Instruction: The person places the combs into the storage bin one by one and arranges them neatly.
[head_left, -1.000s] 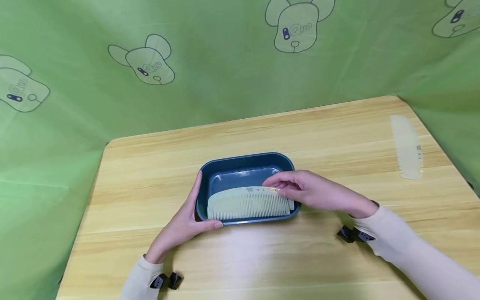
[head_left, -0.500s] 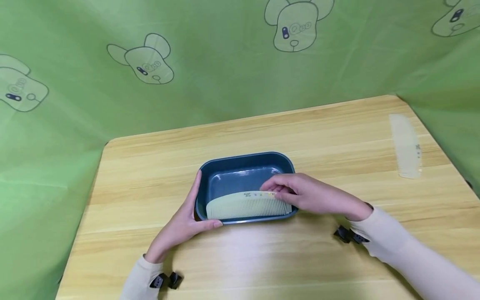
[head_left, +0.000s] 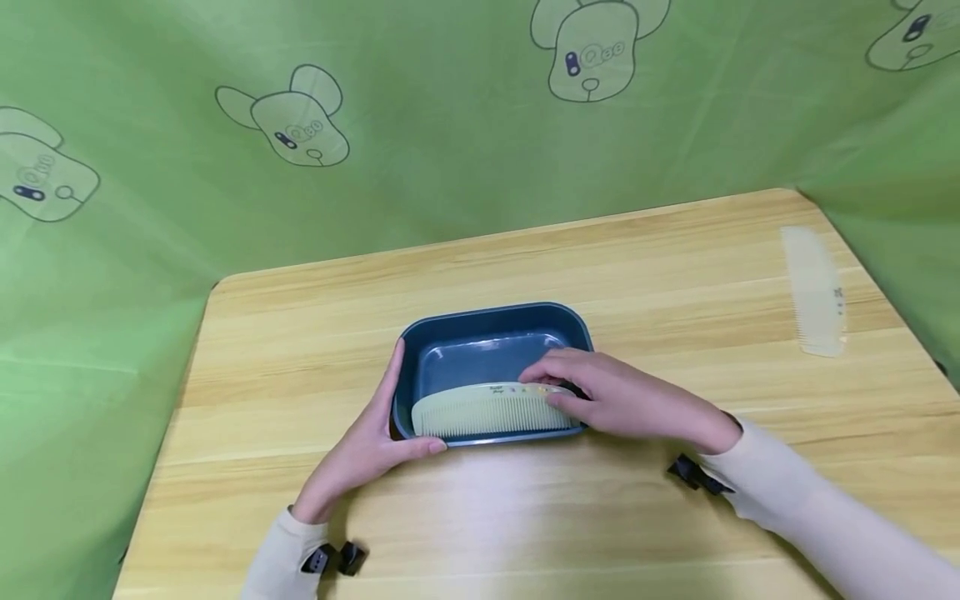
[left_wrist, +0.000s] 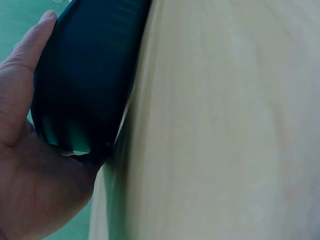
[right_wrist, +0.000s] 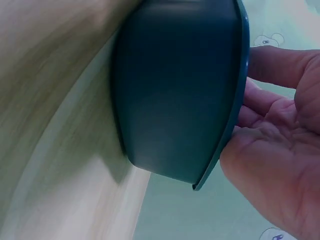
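A pale, semi-clear comb [head_left: 487,414] leans along the near side of a dark blue plastic box [head_left: 495,321], teeth downward and back edge up. My right hand [head_left: 622,396] pinches the comb's right end between thumb and fingers, just inside the box's near right corner. Around the left end of the box my left hand [head_left: 363,437] holds on, its thumb over the front rim and its fingers along the left wall. In the right wrist view, the box's outer wall [right_wrist: 175,90] hides the comb and the thumb [right_wrist: 275,65] shows by the rim.
Another similar comb [head_left: 813,292] lies on the wooden table [head_left: 300,333] near its right edge. A green printed cloth [head_left: 450,150] hangs behind the table and at both sides. Black wrist devices [head_left: 697,475] stick out from the sleeves.
The right hand has lowered the comb slightly into the box and tilted it a little, shifting slightly toward the near side. The left hand and the box have stayed in place.
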